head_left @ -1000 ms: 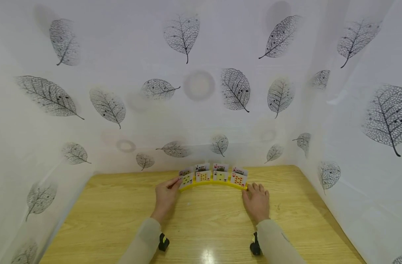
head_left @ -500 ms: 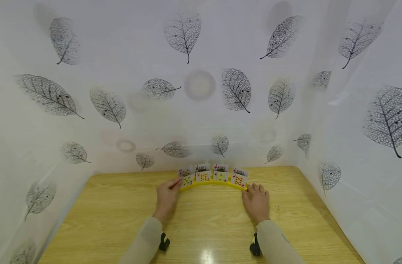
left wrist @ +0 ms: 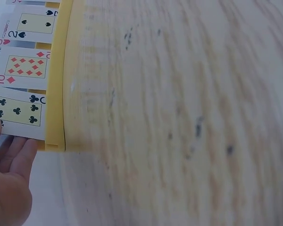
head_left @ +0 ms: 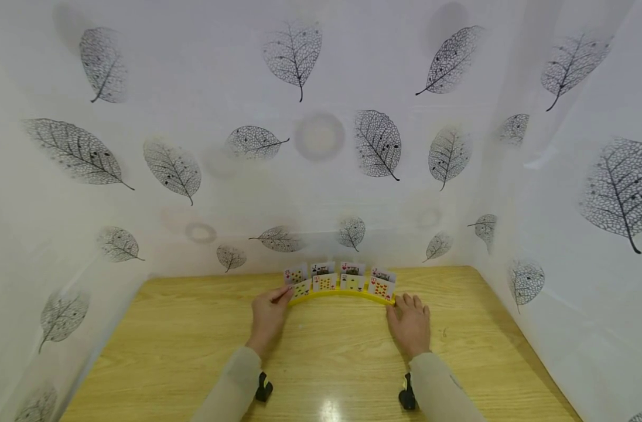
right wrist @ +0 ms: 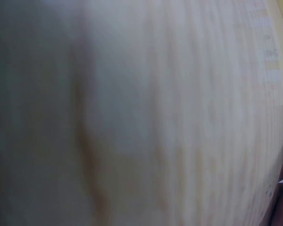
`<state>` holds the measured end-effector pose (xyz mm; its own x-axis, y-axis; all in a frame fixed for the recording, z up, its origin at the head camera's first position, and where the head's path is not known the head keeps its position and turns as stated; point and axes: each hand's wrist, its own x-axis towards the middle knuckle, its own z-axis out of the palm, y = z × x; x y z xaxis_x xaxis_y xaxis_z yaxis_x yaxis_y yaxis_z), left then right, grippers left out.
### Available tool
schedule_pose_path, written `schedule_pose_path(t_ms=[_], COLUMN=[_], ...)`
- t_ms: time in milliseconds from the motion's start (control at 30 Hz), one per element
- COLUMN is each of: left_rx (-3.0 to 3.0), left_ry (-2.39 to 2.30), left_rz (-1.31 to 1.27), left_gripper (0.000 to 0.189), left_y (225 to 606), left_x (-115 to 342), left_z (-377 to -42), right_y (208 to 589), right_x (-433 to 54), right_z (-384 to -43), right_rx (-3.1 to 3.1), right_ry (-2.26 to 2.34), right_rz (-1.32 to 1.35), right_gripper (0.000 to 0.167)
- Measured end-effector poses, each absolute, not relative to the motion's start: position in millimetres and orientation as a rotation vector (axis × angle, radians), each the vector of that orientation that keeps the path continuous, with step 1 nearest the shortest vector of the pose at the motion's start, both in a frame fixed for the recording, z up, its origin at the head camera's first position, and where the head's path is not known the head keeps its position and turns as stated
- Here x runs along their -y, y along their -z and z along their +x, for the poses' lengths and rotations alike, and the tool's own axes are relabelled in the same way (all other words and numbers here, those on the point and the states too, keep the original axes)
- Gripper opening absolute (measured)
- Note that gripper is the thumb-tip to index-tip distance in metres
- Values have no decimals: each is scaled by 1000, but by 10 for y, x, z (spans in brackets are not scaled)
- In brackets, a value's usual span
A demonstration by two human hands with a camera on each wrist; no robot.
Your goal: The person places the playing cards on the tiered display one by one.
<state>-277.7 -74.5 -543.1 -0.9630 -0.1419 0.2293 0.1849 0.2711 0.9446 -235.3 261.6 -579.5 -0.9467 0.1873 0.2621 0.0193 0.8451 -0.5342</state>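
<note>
A curved yellow card holder [head_left: 328, 293] stands toward the back of the table with playing cards upright in two rows. My left hand [head_left: 268, 319] is at its left end, pinching the five of clubs [left wrist: 18, 111], thumb in front and fingers behind. Beside that card in the front row are the ten of diamonds [left wrist: 26, 68], the two of spades [left wrist: 35, 24] and a red ten [head_left: 381, 287]. Jacks [head_left: 323, 268] and a pip card [head_left: 296, 274] fill the back row. My right hand [head_left: 409, 325] rests with extended fingers on the table, thumb at the holder's right end.
The wooden table [head_left: 331, 357] reaches back to a white curtain [head_left: 205, 99] with dark leaf prints, which also closes in both sides. Black wrist cameras [head_left: 264, 387] hang at both sleeves. The right wrist view is mostly blurred tabletop.
My left hand has shifted slightly right with the five of clubs, which sits a little lower and further right. More of the pip card behind it shows. The right hand has stayed still.
</note>
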Motion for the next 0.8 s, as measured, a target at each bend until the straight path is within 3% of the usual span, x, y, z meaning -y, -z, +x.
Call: schedule_pose_path(t_ms=[800], left_rx=[2315], left_ry=[1706], left_rz=[-35], left_gripper=[29], left_y=[5418], left_x=[788], left_z=[-2712], right_y=[5747], right_x=[-2616], right_z=[-2352], right_rx=[2748], right_ry=[-797], right_rz=[-167], right_gripper=[54])
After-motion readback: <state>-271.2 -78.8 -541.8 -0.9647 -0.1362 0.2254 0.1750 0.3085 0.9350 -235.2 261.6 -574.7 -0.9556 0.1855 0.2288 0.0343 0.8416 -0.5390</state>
